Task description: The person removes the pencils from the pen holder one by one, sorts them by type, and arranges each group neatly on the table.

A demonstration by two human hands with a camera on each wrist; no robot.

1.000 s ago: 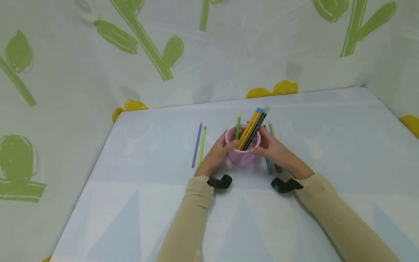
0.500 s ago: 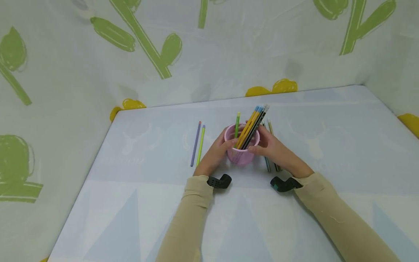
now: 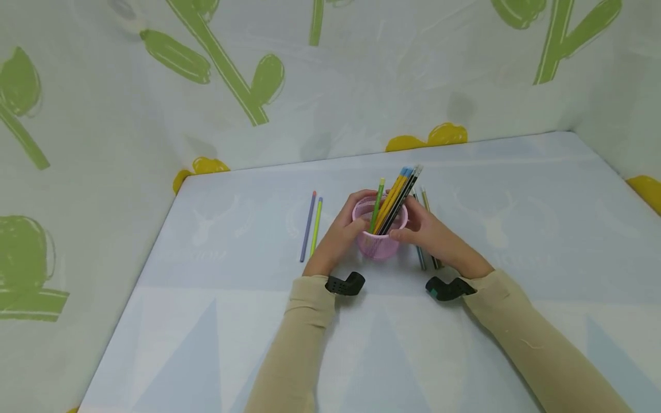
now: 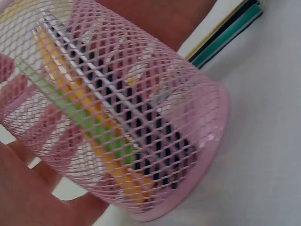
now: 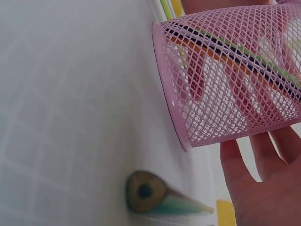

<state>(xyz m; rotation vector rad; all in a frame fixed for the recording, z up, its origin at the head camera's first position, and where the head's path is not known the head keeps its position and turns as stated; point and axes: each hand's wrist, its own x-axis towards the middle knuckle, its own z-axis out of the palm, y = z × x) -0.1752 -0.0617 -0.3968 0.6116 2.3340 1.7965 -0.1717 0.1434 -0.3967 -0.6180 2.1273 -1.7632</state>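
Both hands hold a pink mesh pencil cup (image 3: 378,248) upright between them at the middle of the table. My left hand (image 3: 334,241) curls round its left side, thumb at the near rim and fingers reaching round the far rim. On the opposite side my right hand (image 3: 439,238) grips the cup, its thumb at the front rim. A green pencil (image 3: 377,205), yellow pencils (image 3: 391,198) and black pencils (image 3: 401,202) lean to the right inside. Through the mesh in the left wrist view, the pencils' lower ends gather at the base (image 4: 216,136).
Left of the cup, a purple pencil (image 3: 308,226) and a lime pencil (image 3: 317,225) lie on the white and pale blue tabletop (image 3: 382,344). Several more pencils (image 3: 421,259) lie partly under the right hand. A teal pencil's end (image 5: 146,190) shows close in the right wrist view.
The left hand's fingers have moved up and round the cup's far rim. The green pencil now tilts right, closer to the other pencils. The right hand keeps its hold.
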